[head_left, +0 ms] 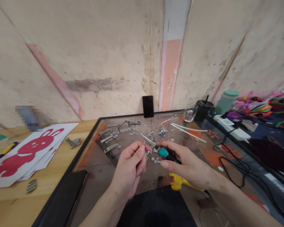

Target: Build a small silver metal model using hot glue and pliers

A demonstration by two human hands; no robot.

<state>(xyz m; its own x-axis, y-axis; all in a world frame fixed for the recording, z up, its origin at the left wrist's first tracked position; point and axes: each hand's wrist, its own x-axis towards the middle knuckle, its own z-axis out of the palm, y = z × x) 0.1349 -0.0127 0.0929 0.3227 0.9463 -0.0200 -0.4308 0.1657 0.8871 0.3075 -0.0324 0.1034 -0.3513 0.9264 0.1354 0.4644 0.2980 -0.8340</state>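
Note:
My left hand [130, 165] is closed in a pinch on a tiny metal piece [144, 143] held above the glass-topped work surface [101, 176]. My right hand [186, 165] grips a slim tool with a teal and black handle [164, 153]; its pointed metal tip [145, 139] reaches up and left, right beside the pinched piece. Small silver metal clips [156, 159] lie scattered just under and beyond both hands.
Rows of metal strips [111, 138] lie at the back left. White sticks [189, 130], a glass [190, 114], a black cup [203, 108], a green bottle [226, 101] and a power strip [232, 127] stand right. A yellow tool [178, 183], a phone [148, 106], rabbit sheets [28, 151].

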